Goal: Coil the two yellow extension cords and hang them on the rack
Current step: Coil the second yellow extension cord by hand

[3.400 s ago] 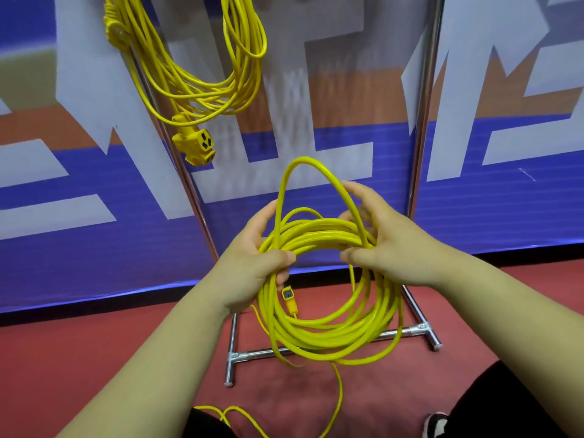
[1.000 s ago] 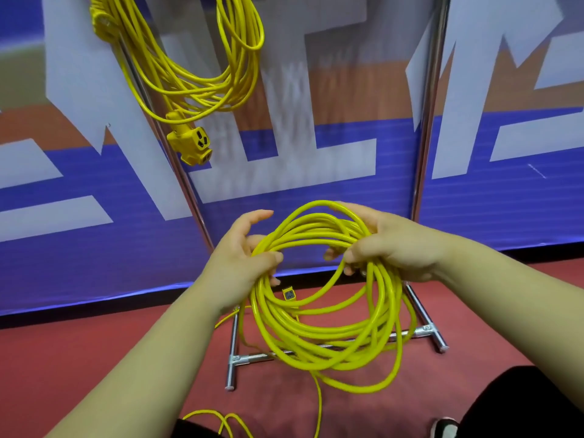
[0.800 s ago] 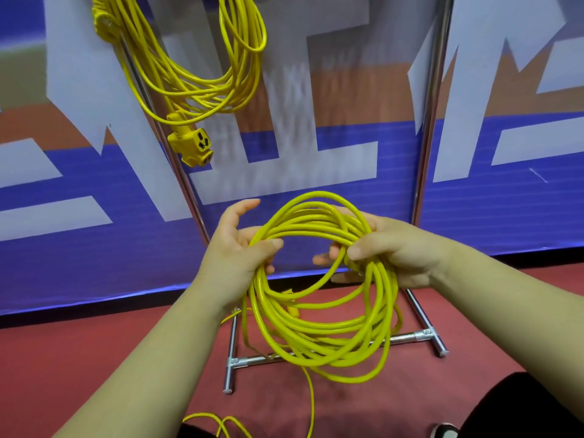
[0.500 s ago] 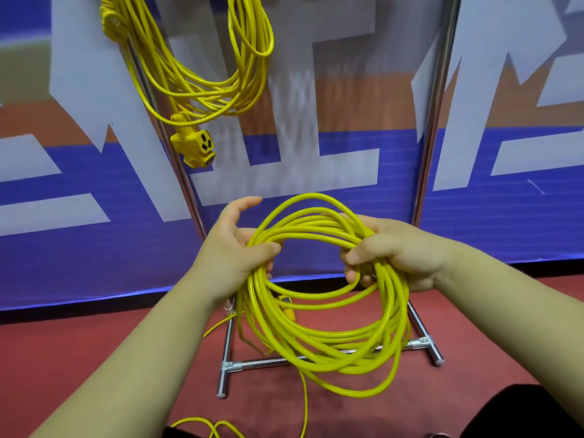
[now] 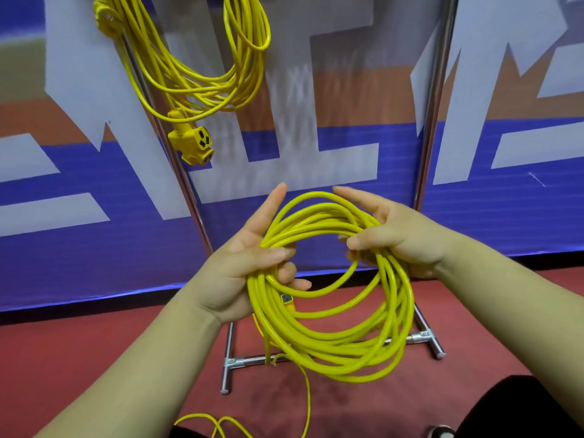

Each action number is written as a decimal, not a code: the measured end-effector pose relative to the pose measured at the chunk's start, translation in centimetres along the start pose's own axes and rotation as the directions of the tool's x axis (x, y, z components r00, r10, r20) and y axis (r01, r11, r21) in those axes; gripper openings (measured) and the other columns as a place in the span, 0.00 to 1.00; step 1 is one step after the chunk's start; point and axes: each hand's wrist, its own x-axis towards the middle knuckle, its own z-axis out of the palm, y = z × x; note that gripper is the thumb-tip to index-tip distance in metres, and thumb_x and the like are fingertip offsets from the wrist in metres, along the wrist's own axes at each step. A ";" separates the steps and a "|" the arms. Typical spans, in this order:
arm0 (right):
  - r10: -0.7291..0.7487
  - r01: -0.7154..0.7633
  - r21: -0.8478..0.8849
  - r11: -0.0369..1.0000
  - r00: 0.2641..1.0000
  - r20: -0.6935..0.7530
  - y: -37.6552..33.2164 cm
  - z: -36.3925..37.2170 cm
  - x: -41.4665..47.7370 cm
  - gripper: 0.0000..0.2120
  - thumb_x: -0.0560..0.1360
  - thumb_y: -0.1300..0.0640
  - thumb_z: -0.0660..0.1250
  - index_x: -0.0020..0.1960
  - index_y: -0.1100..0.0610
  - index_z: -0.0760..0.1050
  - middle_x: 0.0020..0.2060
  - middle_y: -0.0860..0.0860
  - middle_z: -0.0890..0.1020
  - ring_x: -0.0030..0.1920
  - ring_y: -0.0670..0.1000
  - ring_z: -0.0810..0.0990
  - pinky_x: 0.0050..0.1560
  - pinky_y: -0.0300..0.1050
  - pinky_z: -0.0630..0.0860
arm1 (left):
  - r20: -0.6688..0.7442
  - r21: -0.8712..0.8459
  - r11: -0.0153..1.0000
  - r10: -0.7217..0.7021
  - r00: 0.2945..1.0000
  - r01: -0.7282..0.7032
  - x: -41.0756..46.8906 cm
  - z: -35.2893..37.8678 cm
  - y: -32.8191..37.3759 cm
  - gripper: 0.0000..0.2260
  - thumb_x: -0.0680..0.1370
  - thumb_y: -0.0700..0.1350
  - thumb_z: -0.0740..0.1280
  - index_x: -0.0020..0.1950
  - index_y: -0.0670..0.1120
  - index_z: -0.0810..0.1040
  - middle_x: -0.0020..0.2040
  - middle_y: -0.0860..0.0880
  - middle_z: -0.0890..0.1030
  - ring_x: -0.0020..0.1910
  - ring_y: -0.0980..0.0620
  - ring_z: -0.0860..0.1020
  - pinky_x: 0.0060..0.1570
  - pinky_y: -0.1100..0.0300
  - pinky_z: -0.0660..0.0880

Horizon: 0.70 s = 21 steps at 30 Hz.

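Printed backdrop point(image 5: 316, 153) in blue, white and orange is filling the far side. Red floor point(image 5: 79, 358) is running beneath it.

Metal rack point(image 5: 249, 361) is standing on the floor in front of the backdrop: two chrome uprights rising out of frame, with a crossbar and short feet at the base.

Both forearms are reaching forward from the bottom corners, meeting at centre frame, in front of the rack.

Left hand point(image 5: 243, 273) is gripping the held cord coil point(image 5: 331, 352) on its left side. The thumb is lying across the strands, the lower fingers are curling under the bundle, and the index finger is pointing straight up, free.

Right hand point(image 5: 398, 238) is gripping the same coil at upper right. The thumb is pressing over the strands and the index finger is stretching out toward the left; the other fingers are hiding behind the cord.

Held cord coil is hanging as a loose, roughly round ring of many glossy yellow turns, its open face turning toward the camera and most of it sagging below the hands. A single tail point(image 5: 308, 403) is dropping from it to the floor.

Hung cord coil point(image 5: 189, 86) is draping from the top of the rack at upper left, its long loops running downward and lying against the left upright.

Its yellow socket block point(image 5: 192, 143) is dangling at the bottom, outlets facing the camera.

A small yellow plug point(image 5: 287, 300) is showing inside the held coil, just beside the left fingers.
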 end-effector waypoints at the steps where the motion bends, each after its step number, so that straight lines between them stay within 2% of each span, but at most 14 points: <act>1: -0.032 0.033 0.020 0.999 0.999 -0.023 0.0 0.0 -0.1 0.37 0.68 0.66 0.74 0.72 0.42 0.71 0.47 0.62 0.82 0.40 0.57 0.83 0.39 0.44 0.79 | -0.008 -0.017 1.000 0.013 1.000 -0.014 0.0 0.1 0.1 0.40 0.70 0.40 0.79 0.77 0.62 0.67 0.41 0.45 0.70 0.33 0.50 0.77 0.44 0.48 0.82; 4: -0.089 0.090 0.042 0.995 0.996 -0.017 -0.4 0.1 -0.5 0.28 0.66 0.55 0.75 0.63 0.36 0.78 0.53 0.60 0.83 0.42 0.56 0.85 0.43 0.48 0.79 | -0.073 0.002 1.000 0.031 0.997 -0.031 -0.1 0.2 0.6 0.36 0.68 0.42 0.80 0.73 0.56 0.74 0.42 0.45 0.70 0.29 0.54 0.74 0.39 0.52 0.82; 6: -0.122 0.122 0.009 0.993 0.992 0.017 -0.4 0.2 -0.5 0.25 0.68 0.54 0.73 0.64 0.39 0.79 0.59 0.56 0.83 0.43 0.56 0.85 0.43 0.47 0.79 | -0.109 0.073 0.997 0.026 0.994 -0.018 -0.2 0.2 1.0 0.35 0.68 0.41 0.80 0.73 0.54 0.74 0.42 0.46 0.70 0.27 0.56 0.70 0.36 0.55 0.80; 8: -0.146 0.147 -0.049 0.988 0.989 0.023 -0.2 0.3 -0.4 0.23 0.72 0.56 0.70 0.66 0.43 0.77 0.58 0.53 0.84 0.43 0.56 0.84 0.42 0.44 0.80 | -0.177 0.171 0.985 0.036 0.984 -0.006 -0.2 0.3 0.9 0.33 0.70 0.39 0.75 0.73 0.54 0.74 0.41 0.46 0.69 0.26 0.55 0.68 0.34 0.56 0.78; 11: -0.156 0.154 -0.126 0.980 0.988 -0.007 0.0 0.2 -0.4 0.22 0.74 0.56 0.68 0.67 0.44 0.76 0.57 0.52 0.84 0.45 0.56 0.85 0.43 0.42 0.80 | -0.297 0.293 0.956 0.087 0.951 0.004 0.0 0.8 0.4 0.30 0.73 0.38 0.68 0.72 0.62 0.73 0.39 0.45 0.66 0.25 0.55 0.67 0.31 0.58 0.75; 13: -0.180 0.165 -0.214 0.963 0.982 -0.051 0.3 0.4 -0.3 0.22 0.77 0.58 0.68 0.69 0.45 0.75 0.56 0.50 0.85 0.47 0.56 0.86 0.47 0.43 0.81 | -0.351 0.311 0.951 0.111 0.930 0.004 0.1 1.0 0.2 0.32 0.74 0.39 0.68 0.73 0.66 0.71 0.38 0.46 0.67 0.25 0.55 0.67 0.29 0.58 0.74; 15: -0.223 0.170 -0.373 0.912 0.969 -0.103 0.8 0.7 0.1 0.23 0.79 0.59 0.68 0.72 0.46 0.73 0.54 0.47 0.85 0.51 0.51 0.85 0.54 0.46 0.81 | -0.406 0.315 0.949 0.147 0.902 -0.013 0.3 1.2 0.2 0.33 0.73 0.39 0.69 0.74 0.63 0.69 0.36 0.47 0.69 0.24 0.55 0.66 0.28 0.59 0.73; 17: -0.244 0.128 -0.492 0.861 0.953 -0.179 1.7 0.8 0.4 0.27 0.76 0.54 0.72 0.73 0.43 0.70 0.59 0.44 0.82 0.58 0.45 0.81 0.62 0.47 0.77 | -0.485 0.327 0.943 0.221 0.846 -0.060 0.5 1.2 0.5 0.32 0.75 0.35 0.69 0.75 0.59 0.68 0.35 0.48 0.72 0.23 0.55 0.66 0.26 0.60 0.72; 18: -0.246 0.083 -0.506 0.858 0.933 -0.264 2.1 1.0 0.5 0.29 0.75 0.51 0.74 0.73 0.41 0.69 0.63 0.44 0.79 0.61 0.44 0.79 0.64 0.47 0.75 | -0.531 0.325 0.941 0.261 0.806 -0.091 0.6 1.0 0.7 0.31 0.77 0.33 0.68 0.76 0.58 0.67 0.34 0.49 0.74 0.23 0.55 0.66 0.26 0.60 0.72; 19: -0.246 0.036 -0.499 0.866 0.899 -0.362 2.4 1.2 0.3 0.29 0.73 0.49 0.75 0.71 0.41 0.70 0.63 0.45 0.77 0.62 0.44 0.77 0.63 0.45 0.74 | -0.580 0.317 0.941 0.294 0.760 -0.122 0.7 0.6 1.0 0.31 0.79 0.33 0.66 0.76 0.58 0.67 0.33 0.50 0.75 0.23 0.55 0.67 0.26 0.60 0.72; 21: -0.286 -0.008 -0.497 0.868 0.811 -0.511 2.9 1.9 -0.2 0.21 0.72 0.51 0.76 0.62 0.46 0.74 0.57 0.46 0.79 0.57 0.45 0.78 0.57 0.38 0.72 | -0.673 0.294 0.940 0.334 0.660 -0.176 0.9 -0.5 1.7 0.31 0.80 0.34 0.64 0.77 0.58 0.64 0.33 0.51 0.76 0.24 0.55 0.69 0.26 0.60 0.74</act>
